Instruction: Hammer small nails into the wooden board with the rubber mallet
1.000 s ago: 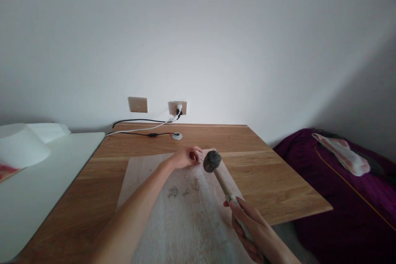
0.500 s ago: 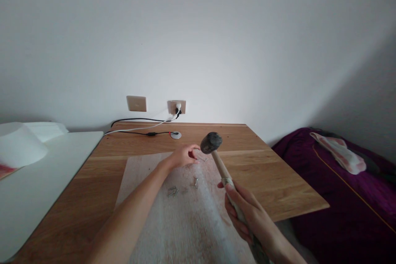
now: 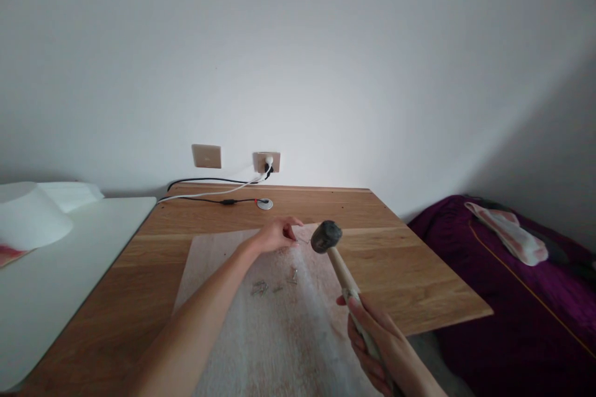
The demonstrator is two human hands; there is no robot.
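Note:
My right hand (image 3: 379, 347) grips the wooden handle of a mallet; its dark rubber head (image 3: 326, 236) hangs just above the far part of a pale board (image 3: 261, 335) lying on the wooden table (image 3: 410, 279). My left hand (image 3: 276, 236) reaches out over the board's far end and pinches a thin nail (image 3: 302, 240) between thumb and fingers, right beside the mallet head. Several loose nails (image 3: 274, 285) lie scattered on the board a little nearer to me.
Black and white cables (image 3: 218, 195) run from a wall socket (image 3: 267, 162) across the table's back edge. A white table (image 3: 60, 273) with a white rounded object (image 3: 28, 217) adjoins on the left. A purple bed (image 3: 521, 298) with a folded cloth (image 3: 510, 232) is at the right.
The mallet head rose half a second ago and has come back down beside the pinched nail. My left hand has stayed at the same spot on the board.

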